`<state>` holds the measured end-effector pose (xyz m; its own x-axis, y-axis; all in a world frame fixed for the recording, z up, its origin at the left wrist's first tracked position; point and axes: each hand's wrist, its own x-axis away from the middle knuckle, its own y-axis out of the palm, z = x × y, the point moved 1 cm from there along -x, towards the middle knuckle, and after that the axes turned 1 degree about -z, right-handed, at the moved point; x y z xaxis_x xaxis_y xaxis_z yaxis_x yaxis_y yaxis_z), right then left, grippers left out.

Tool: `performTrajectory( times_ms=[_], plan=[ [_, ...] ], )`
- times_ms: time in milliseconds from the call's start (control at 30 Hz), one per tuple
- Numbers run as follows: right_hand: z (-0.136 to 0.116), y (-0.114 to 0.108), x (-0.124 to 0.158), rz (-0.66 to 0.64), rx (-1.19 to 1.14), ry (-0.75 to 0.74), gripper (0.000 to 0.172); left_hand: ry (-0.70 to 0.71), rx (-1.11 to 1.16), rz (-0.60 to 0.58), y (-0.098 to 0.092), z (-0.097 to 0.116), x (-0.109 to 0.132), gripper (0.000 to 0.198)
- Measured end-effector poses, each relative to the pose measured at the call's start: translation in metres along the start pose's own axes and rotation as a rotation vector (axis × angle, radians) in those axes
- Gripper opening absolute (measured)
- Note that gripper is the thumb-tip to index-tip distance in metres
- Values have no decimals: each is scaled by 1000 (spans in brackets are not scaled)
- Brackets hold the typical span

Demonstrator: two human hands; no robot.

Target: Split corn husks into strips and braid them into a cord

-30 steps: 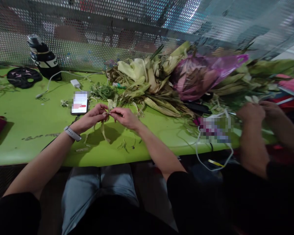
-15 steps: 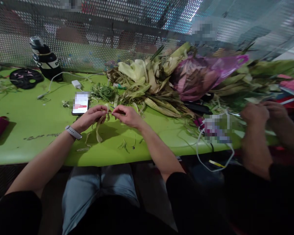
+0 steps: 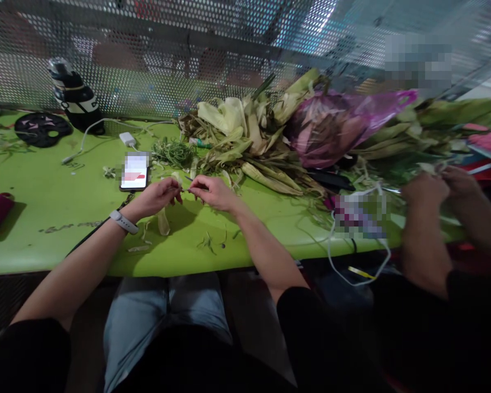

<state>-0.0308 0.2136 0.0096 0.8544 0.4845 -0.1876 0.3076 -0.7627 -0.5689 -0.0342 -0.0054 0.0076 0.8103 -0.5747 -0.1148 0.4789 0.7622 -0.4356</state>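
Note:
My left hand (image 3: 160, 195) is closed in a pinch over the green table (image 3: 77, 218), with a pale piece of corn husk (image 3: 177, 177) between its fingers. Close on its right, my right hand (image 3: 215, 192) has its fingertips pinched together, almost touching the left fingertips. A thin dark tip (image 3: 188, 178) pokes out above the right fingers; what it belongs to is too small to tell. Below my left hand is a pale husk strip (image 3: 163, 224); whether it hangs or lies there I cannot tell. A lit phone (image 3: 135, 172) lies just behind my left hand.
A heap of corn husks (image 3: 253, 131) and a purple plastic bag (image 3: 327, 128) fill the back. Green strands (image 3: 174, 154), a dark bottle (image 3: 77, 101) and a black palette-shaped thing (image 3: 43, 130) stand left of it. At right, another person's hands (image 3: 427, 188) work.
My left hand has turned slightly, and the long husk strip beneath it shows less of its length. My right hand stays almost in place. A dark strap now shows beside my left wrist.

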Motion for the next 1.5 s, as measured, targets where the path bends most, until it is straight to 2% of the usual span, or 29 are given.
performTrajectory(
  times_ms=[167, 467, 633, 733, 867, 1000, 1100, 1200, 1300, 1367, 1400, 1467, 1500],
  plan=[
    [1, -1, -1, 14, -53, 26, 42, -35, 214, -26, -3, 8, 5, 29],
    [-4, 2, 0, 47, -74, -1, 39, -7, 229, 35, -2, -2, 1, 30],
    [-1, 5, 0, 36, -91, -6, 32, -30, 264, 44, -2, 1, 2, 30],
    [0, 5, -2, 19, -200, 48, 27, -7, 275, 30, -1, 2, 2, 28],
    [-1, 9, -6, 47, -353, 125, 34, 53, 225, 1, 2, 1, 0, 25],
    [1, 19, -11, 215, -475, 47, 39, 75, 170, -17, 3, -3, -1, 26],
    [1, 27, -9, 313, -474, -16, 39, 98, 79, 34, 1, -5, -1, 24],
    [-5, 29, -2, 275, -257, -182, 27, 121, -86, 118, -1, -4, 0, 23],
    [-11, 22, 5, 170, -14, -365, 15, 197, -210, 155, 0, 2, 2, 21],
    [-13, 12, 8, 164, -37, -428, 13, 259, -236, 124, 1, 8, 4, 21],
    [-13, 6, 9, 198, -88, -445, 18, 285, -228, 104, 1, 11, 5, 21],
    [-11, -5, 9, 289, -154, -429, 24, 328, -178, 67, 2, 16, 7, 21],
    [-10, -9, 7, 284, -149, -402, 24, 352, -149, 51, 2, 17, 8, 21]
  ],
)
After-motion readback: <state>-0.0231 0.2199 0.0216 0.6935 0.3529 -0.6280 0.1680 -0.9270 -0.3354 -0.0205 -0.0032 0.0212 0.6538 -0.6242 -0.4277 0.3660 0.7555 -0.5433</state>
